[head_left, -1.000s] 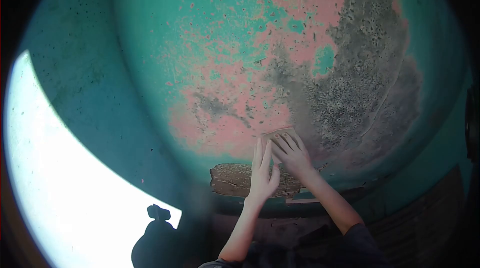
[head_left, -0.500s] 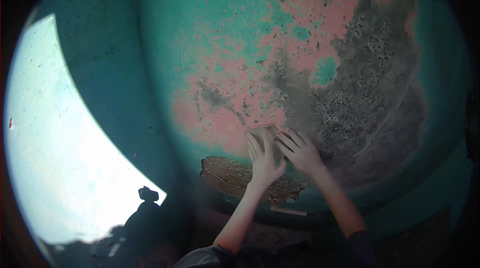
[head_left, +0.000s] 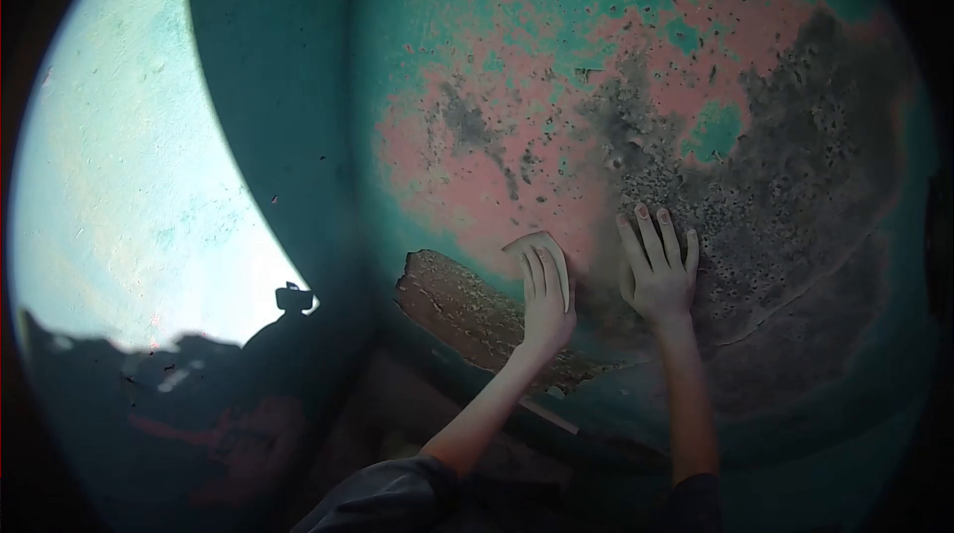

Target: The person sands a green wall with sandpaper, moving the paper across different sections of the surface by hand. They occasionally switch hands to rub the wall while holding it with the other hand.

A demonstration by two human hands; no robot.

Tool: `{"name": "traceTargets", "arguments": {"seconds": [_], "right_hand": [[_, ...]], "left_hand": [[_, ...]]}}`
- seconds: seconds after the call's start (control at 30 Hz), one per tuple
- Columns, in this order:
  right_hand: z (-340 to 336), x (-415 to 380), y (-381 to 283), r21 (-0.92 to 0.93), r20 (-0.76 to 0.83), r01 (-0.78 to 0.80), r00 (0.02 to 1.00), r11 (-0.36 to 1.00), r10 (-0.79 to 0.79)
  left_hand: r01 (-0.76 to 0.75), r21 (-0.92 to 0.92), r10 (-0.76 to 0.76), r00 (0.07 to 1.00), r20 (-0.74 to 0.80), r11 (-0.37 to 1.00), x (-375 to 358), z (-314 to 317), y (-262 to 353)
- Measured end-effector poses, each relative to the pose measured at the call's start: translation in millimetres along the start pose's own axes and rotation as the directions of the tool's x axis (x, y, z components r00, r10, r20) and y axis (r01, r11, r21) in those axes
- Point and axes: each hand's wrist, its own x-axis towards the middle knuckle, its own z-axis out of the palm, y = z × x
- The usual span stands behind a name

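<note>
Our left hand [head_left: 549, 300] presses a sandpaper piece [head_left: 537, 247] flat against the peeling wall [head_left: 517, 136] (fingers extended over it, just above the broken patch [head_left: 457, 304]); right hand [head_left: 658, 270] splayed bare alongside.

We see our two arms bare from the wrists down to about the elbows, slender and without any watch, band or ring that we can make out. Our left hand [head_left: 547, 297] and right hand [head_left: 658, 270] are ungloved, with long, slim fingers; the nails on the right fingers [head_left: 647, 227] look short and pale. At the bottom edge, dark sleeves begin: the left sleeve [head_left: 383, 498] is a greyish, loose, creased fabric pushed up near the elbow, and the right sleeve [head_left: 686, 503] looks darker, with its detail lost in shadow.
</note>
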Motion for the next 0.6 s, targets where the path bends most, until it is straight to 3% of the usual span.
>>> {"name": "traceTargets", "arguments": {"seconds": [0.1,0.17,0.23,0.33,0.43,0.53,0.6], "right_hand": [[0,-2,2,0.029,0.0,0.021,1.0,0.999,-0.021],[0,-3,2,0.044,0.0,0.03,1.0,0.999,-0.03],[1,-2,2,0.055,-0.003,0.037,0.999,0.998,-0.037],[0,0,0,0.027,0.005,0.036,0.999,0.999,-0.036],[1,2,0,0.006,0.009,0.044,0.999,0.999,-0.044],[-1,-2,2,0.027,0.02,0.057,0.998,0.998,-0.057],[-1,-3,3,0.046,0.025,0.073,0.997,0.996,-0.074]], "left_hand": [[0.024,-0.094,-0.017,0.997,0.074,0.995,-34,11,23],[0.009,-0.052,-0.005,0.996,0.091,0.999,-14,-3,5],[0.221,-0.262,-0.244,0.968,-0.056,0.939,30,-27,-23],[0.289,-0.308,-0.351,0.922,-0.165,0.906,64,-37,-37],[0.225,-0.243,-0.242,0.97,-0.04,0.943,-4,11,-11],[0.18,-0.208,-0.183,0.983,0.006,0.962,-1,-6,-24],[0.323,-0.377,-0.367,0.929,-0.049,0.868,50,-45,-51]]}}
